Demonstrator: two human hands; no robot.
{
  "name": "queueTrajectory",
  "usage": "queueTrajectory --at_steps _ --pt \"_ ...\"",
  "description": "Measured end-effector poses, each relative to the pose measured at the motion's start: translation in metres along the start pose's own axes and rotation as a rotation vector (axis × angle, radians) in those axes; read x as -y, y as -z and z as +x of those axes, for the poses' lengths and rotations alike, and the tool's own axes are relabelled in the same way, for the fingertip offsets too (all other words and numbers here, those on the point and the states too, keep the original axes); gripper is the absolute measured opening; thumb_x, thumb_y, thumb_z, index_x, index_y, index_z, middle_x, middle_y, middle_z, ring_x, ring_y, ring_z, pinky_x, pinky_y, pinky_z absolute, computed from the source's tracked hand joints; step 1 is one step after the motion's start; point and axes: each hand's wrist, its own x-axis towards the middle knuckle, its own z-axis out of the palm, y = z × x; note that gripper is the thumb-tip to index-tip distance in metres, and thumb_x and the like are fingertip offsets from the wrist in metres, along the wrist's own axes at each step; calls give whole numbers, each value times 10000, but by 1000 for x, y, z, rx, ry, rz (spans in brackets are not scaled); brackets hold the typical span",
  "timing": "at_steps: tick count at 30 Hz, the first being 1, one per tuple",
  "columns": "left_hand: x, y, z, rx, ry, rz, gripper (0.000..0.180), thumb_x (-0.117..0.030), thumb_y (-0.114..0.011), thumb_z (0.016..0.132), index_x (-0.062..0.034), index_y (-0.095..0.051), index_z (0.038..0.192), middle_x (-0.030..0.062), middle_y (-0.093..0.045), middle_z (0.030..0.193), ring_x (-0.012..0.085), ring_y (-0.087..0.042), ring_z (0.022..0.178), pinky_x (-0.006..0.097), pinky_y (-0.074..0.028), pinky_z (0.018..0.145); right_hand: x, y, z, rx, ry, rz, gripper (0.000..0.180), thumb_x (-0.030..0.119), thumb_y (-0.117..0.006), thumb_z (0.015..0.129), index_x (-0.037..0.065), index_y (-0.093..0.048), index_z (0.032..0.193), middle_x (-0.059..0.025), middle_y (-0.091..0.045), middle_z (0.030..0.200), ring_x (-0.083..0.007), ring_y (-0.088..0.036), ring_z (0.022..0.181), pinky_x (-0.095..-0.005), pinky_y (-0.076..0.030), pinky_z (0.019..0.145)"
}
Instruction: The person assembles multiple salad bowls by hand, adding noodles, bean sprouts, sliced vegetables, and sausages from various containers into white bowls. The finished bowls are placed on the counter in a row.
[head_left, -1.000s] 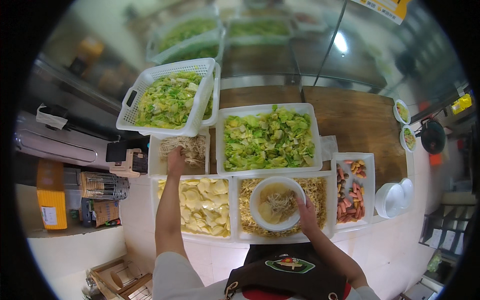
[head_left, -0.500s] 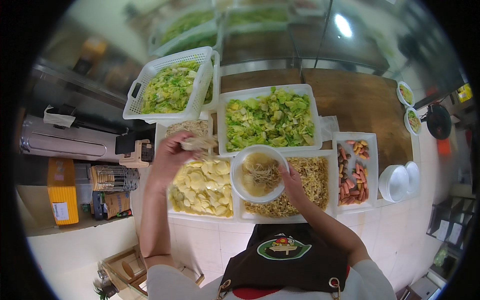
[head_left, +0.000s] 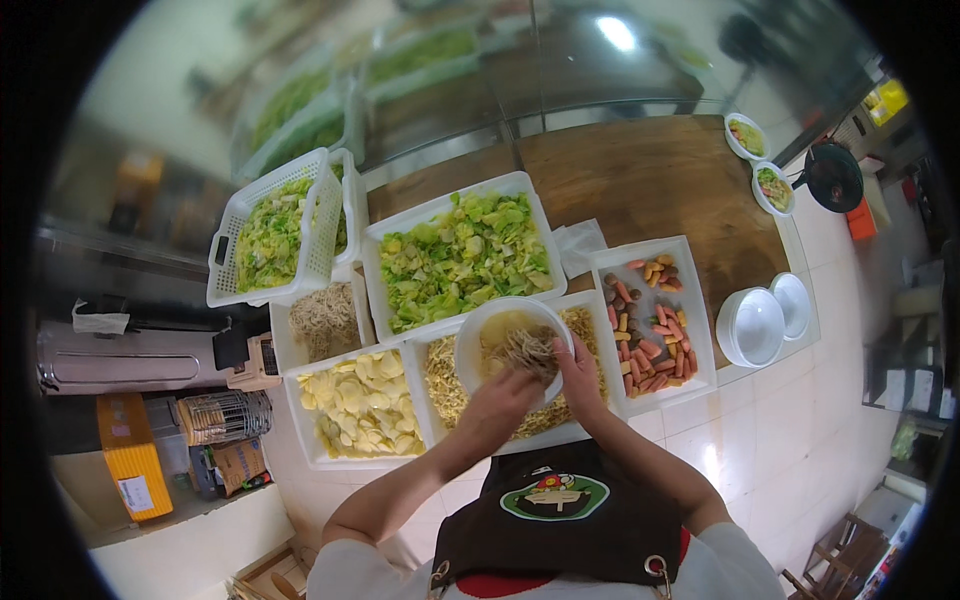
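Note:
A round white bowl (head_left: 467,345) with potato slices and greyish thin strands (head_left: 530,348) inside is held over the tray of bean sprouts (head_left: 448,380). My right hand (head_left: 580,380) grips the bowl's right rim. My left hand (head_left: 503,402) reaches over the near rim, its fingers closed at the strands; the fingertips are partly hidden. At the left, a white container holds more of these strands (head_left: 325,320). In front of it lies a tray of pale potato slices (head_left: 365,400). Chopped cabbage (head_left: 460,260) fills a large tray behind the bowl.
A perforated white basket (head_left: 318,225) of cabbage stands at back left. Right of the sprouts is a tray of cut sausages (head_left: 650,345). Stacked white bowls (head_left: 752,325) sit near the table's right edge. Two filled bowls (head_left: 773,190) stand at far right.
My left hand has moved from near the strand container into the bowl, bringing strands. My right hand still holds the bowl. The whole view has turned and shifted.

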Motion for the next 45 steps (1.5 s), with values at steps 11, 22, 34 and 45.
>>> queueTrajectory --at_steps 11,22,34,45 --pt "192 -32 147 -68 356 174 542 -216 -703 718 -148 -501 1215 173 -471 1228 388 -491 1052 446 -476 826 -2 101 -16 -134 -59 -135 255 176 -497 925 -10 -521 1098 -9 -532 915 -81 -471 862 -234 -395 784" --pt "207 -91 170 -111 662 194 548 -77 -679 738 -139 -470 1240 173 -390 1296 364 -494 1086 440 -484 830 31 138 -6 -196 -84 -21 301 164 -493 922 -14 -507 1165 -35 -562 1022 -91 -497 929 -242 -406 838" --pt "164 54 87 -423 723 -794 413 -47 -581 846 -70 -461 1240 24 -591 881 83 -550 726 256 -443 566 37 86 36 -29 -76 2 275 169 -487 925 -10 -510 1132 -31 -532 978 -87 -465 883 -228 -392 789" --pt "33 21 69 -34 172 -135 265 -93 -614 828 -56 -557 1084 104 -557 1063 211 -545 1000 321 -460 839 11 35 25 49 -54 95 333 214 -480 939 -1 -488 1193 -27 -556 1025 -85 -510 920 -241 -421 802"
